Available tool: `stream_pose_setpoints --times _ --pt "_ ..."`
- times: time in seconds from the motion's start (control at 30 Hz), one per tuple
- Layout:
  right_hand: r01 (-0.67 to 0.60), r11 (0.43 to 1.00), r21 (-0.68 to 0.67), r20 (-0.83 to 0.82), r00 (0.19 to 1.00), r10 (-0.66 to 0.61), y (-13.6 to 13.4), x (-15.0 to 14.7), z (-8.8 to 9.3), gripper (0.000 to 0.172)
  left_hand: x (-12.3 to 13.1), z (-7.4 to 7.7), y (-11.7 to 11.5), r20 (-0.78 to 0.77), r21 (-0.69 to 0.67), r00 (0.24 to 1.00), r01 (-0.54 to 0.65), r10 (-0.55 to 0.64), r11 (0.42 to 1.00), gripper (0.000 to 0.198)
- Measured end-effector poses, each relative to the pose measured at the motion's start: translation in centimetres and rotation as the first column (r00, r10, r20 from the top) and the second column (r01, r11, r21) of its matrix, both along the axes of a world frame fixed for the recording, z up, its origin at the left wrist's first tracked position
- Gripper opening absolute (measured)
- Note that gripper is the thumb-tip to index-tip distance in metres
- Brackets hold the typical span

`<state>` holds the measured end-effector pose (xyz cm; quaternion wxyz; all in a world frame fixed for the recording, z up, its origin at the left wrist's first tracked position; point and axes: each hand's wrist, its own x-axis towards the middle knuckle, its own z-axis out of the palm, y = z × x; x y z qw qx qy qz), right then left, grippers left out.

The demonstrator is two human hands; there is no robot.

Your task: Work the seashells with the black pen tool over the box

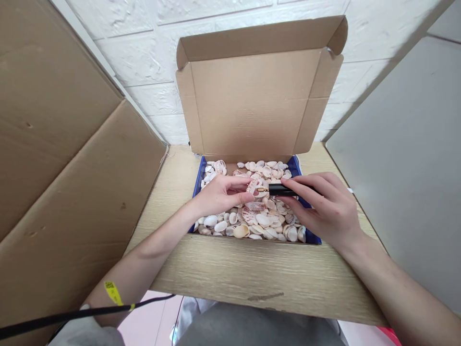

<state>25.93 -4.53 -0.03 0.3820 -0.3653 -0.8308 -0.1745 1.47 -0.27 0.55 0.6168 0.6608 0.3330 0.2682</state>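
Note:
My left hand (219, 194) pinches a pale pinkish seashell (253, 185) between thumb and fingers, above the box. Gripped in my right hand (329, 206) is a black cylindrical mini drill (281, 189) with a brass-coloured tip. It lies roughly level, its tip pointing left at the held shell; whether the two touch I cannot tell. Beneath both hands, many loose seashells (264, 220), white, pink and tan, fill much of a shallow cardboard box (199, 185) with blue outer sides. My hands hide part of the shells and the box's right side.
The box's brown lid (252, 101) stands raised at the back, near a white brick-patterned wall (140, 55). A cardboard panel (72, 158) rises on the left and a grey-white panel (406, 158) on the right. A black cable (72, 315) crosses the lower left, before the wooden tabletop (230, 269).

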Motion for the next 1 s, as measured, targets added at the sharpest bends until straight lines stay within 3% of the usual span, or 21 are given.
stream_pose_setpoints --times 0.23,0.6,1.0 --pt "0.021 1.0 -0.019 -0.016 1.0 -0.022 0.11 -0.03 -0.32 0.037 -0.06 -0.09 0.0 0.027 -0.038 0.999 -0.046 0.048 0.998 0.047" --pt "0.066 0.997 -0.045 -0.043 0.997 -0.068 0.08 -0.06 -0.44 0.036 0.06 0.01 0.1 -0.043 0.056 0.991 -0.122 0.124 0.991 0.038" --pt "0.045 0.994 -0.1 -0.045 0.998 -0.05 0.09 0.11 -0.6 0.033 -0.02 0.02 0.15 -0.05 0.085 0.995 -0.086 0.09 0.993 0.036"
